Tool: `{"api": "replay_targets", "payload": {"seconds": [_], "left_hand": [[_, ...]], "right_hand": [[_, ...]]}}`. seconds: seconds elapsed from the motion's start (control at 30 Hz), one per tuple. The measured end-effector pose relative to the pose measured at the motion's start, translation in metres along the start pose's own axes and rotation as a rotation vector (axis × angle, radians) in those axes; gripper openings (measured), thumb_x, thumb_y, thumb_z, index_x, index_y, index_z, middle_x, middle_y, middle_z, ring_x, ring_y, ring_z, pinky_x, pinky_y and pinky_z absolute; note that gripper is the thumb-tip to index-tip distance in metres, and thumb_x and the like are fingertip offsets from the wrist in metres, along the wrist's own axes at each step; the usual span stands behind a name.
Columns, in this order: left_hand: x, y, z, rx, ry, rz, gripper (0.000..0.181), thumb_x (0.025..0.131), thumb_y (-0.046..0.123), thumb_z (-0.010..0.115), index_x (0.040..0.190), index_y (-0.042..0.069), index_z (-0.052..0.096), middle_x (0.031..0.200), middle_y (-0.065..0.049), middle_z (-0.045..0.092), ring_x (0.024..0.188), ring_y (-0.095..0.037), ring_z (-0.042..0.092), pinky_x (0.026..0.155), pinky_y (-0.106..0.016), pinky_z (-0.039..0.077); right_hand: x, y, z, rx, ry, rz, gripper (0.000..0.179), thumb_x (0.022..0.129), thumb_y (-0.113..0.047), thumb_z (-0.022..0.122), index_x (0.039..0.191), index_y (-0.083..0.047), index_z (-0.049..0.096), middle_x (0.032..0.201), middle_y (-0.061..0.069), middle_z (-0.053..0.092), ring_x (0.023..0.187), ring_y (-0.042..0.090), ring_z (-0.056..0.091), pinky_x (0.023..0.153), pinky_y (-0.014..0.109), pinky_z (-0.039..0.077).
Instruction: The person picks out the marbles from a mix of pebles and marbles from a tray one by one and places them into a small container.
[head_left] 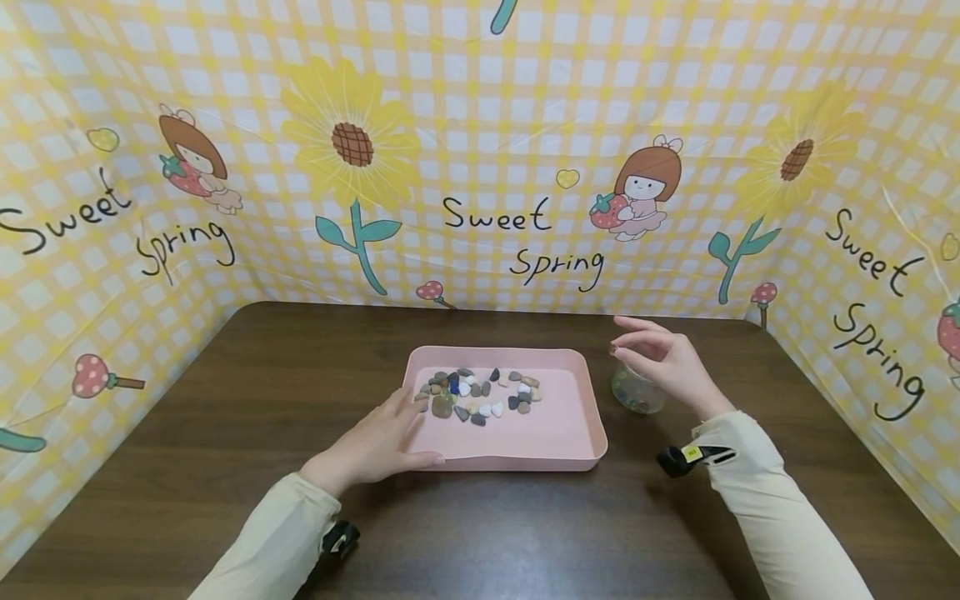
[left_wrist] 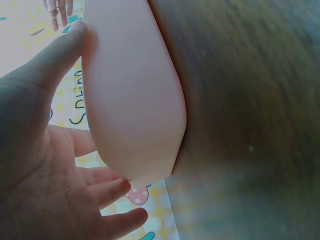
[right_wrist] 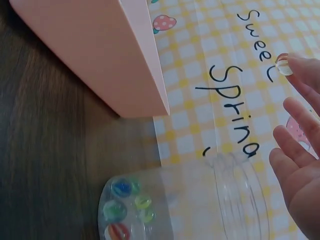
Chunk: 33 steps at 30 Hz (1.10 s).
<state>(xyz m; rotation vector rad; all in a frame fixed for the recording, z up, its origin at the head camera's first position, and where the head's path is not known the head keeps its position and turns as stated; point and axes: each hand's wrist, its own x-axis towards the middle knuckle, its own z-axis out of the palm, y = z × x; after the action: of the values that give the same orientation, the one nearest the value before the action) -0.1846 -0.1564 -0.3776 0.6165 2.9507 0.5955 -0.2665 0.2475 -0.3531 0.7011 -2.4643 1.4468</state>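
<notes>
1. Here, lower left of centre in the head view, the left hand (head_left: 371, 442) touches the near left corner of a pink tray (head_left: 555, 429); its grip is wide, fingers spread and nearly straight, thumb at the near wall.
2. The tray sits mid-frame on the dark tabletop (head_left: 487, 533), shallow and smooth with rounded corners, its long axis running left to right.
3. Inside it, pebbles (head_left: 474, 390), grey, white and tan, lie in a loose loop stretched left to right.
4. Right of the tray, a clear jar (head_left: 637, 393) stands upright, mouth up, with swirled green, blue and red glass balls (right_wrist: 114, 210) at its bottom.
5. Near that mouth, the right hand (head_left: 671, 358) has a narrow grip, thumb and fingertip pinching a marble (right_wrist: 283, 64): round, clear, reddish-streaked, upper right in the right wrist view.
6. Behind, checked yellow cloth (head_left: 480, 125) fills the upper frame.
</notes>
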Motion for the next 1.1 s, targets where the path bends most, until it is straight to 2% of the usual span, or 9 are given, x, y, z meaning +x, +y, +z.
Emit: {"api": "replay_targets", "payload": {"seconds": [0.13, 0.2, 0.3, 0.37, 0.53, 0.73, 0.9, 1.03, 1.1], "left_hand": [[0.0, 0.0, 0.0, -0.003, -0.003, -0.002, 0.084, 0.079, 0.053, 0.066, 0.138, -0.002, 0.041, 0.149, -0.03, 0.024, 0.135, -0.046, 0.031, 0.106, -0.055, 0.033], [0.0, 0.0, 0.0, -0.006, -0.005, -0.004, 0.084, 0.079, 0.053, 0.067, 0.138, -0.002, 0.041, 0.149, -0.03, 0.024, 0.135, -0.046, 0.031, 0.106, -0.055, 0.033], [0.0, 0.0, 0.0, -0.009, -0.006, -0.006, 0.085, 0.079, 0.053, 0.066, 0.138, -0.001, 0.041, 0.149, -0.03, 0.024, 0.135, -0.046, 0.031, 0.106, -0.056, 0.033], [0.0, 0.0, 0.0, -0.01, -0.004, -0.005, 0.084, 0.079, 0.053, 0.066, 0.138, -0.001, 0.041, 0.149, -0.03, 0.024, 0.135, -0.046, 0.031, 0.106, -0.056, 0.033], [-0.001, 0.0, 0.0, -0.008, -0.003, -0.004, 0.084, 0.079, 0.053, 0.067, 0.138, -0.001, 0.041, 0.149, -0.03, 0.023, 0.135, -0.046, 0.031, 0.106, -0.056, 0.032], [-0.001, 0.001, 0.0, -0.005, 0.0, -0.001, 0.084, 0.079, 0.053, 0.067, 0.137, -0.001, 0.041, 0.149, -0.03, 0.024, 0.135, -0.046, 0.031, 0.106, -0.056, 0.032], [0.0, 0.0, 0.0, -0.005, -0.006, -0.005, 0.084, 0.079, 0.053, 0.066, 0.138, -0.001, 0.041, 0.149, -0.03, 0.024, 0.135, -0.046, 0.03, 0.107, -0.056, 0.032], [0.0, 0.0, 0.0, -0.006, -0.01, -0.008, 0.084, 0.079, 0.053, 0.067, 0.138, -0.001, 0.041, 0.149, -0.031, 0.024, 0.135, -0.046, 0.03, 0.107, -0.056, 0.032], [0.0, 0.0, 0.0, -0.004, -0.009, -0.007, 0.084, 0.079, 0.053, 0.067, 0.138, -0.001, 0.041, 0.149, -0.031, 0.024, 0.135, -0.046, 0.03, 0.107, -0.056, 0.032]], "right_hand": [[-0.004, 0.002, -0.003, 0.011, 0.033, -0.022, 0.019, 0.086, -0.011, 0.066, 0.1, 0.003, 0.068, 0.128, -0.008, 0.057, 0.118, -0.01, 0.047, 0.09, 0.005, 0.042], [-0.006, 0.003, -0.005, 0.008, 0.039, -0.022, 0.019, 0.086, -0.01, 0.066, 0.1, 0.003, 0.068, 0.129, -0.004, 0.057, 0.117, -0.01, 0.048, 0.09, 0.005, 0.041], [-0.008, 0.004, -0.007, -0.013, 0.046, -0.013, 0.02, 0.086, -0.012, 0.066, 0.1, 0.002, 0.068, 0.133, 0.012, 0.055, 0.116, -0.011, 0.047, 0.091, 0.004, 0.04], [-0.009, 0.005, -0.008, -0.019, 0.052, -0.007, 0.02, 0.086, -0.012, 0.066, 0.1, 0.002, 0.068, 0.133, 0.015, 0.054, 0.115, -0.012, 0.047, 0.091, 0.004, 0.039], [-0.011, 0.01, -0.011, -0.026, 0.087, 0.002, 0.022, 0.086, -0.013, 0.067, 0.101, 0.002, 0.068, 0.127, -0.01, 0.058, 0.115, -0.012, 0.049, 0.092, 0.003, 0.038], [-0.015, 0.015, -0.015, -0.055, 0.132, 0.004, 0.022, 0.086, -0.013, 0.067, 0.101, 0.002, 0.069, 0.129, 0.0, 0.059, 0.112, -0.014, 0.049, 0.091, 0.002, 0.037], [-0.016, 0.022, -0.018, -0.016, 0.17, -0.02, 0.021, 0.085, -0.009, 0.067, 0.098, 0.008, 0.067, 0.12, -0.022, 0.057, 0.112, -0.011, 0.052, 0.094, 0.002, 0.036], [-0.017, 0.023, -0.018, -0.016, 0.19, -0.015, 0.022, 0.085, -0.007, 0.067, 0.098, 0.01, 0.066, 0.114, -0.031, 0.054, 0.11, -0.014, 0.051, 0.093, 0.001, 0.036], [-0.017, 0.024, -0.018, -0.037, 0.199, -0.009, 0.021, 0.085, -0.008, 0.067, 0.098, 0.009, 0.067, 0.113, -0.031, 0.053, 0.109, -0.015, 0.05, 0.092, 0.001, 0.036]]}}
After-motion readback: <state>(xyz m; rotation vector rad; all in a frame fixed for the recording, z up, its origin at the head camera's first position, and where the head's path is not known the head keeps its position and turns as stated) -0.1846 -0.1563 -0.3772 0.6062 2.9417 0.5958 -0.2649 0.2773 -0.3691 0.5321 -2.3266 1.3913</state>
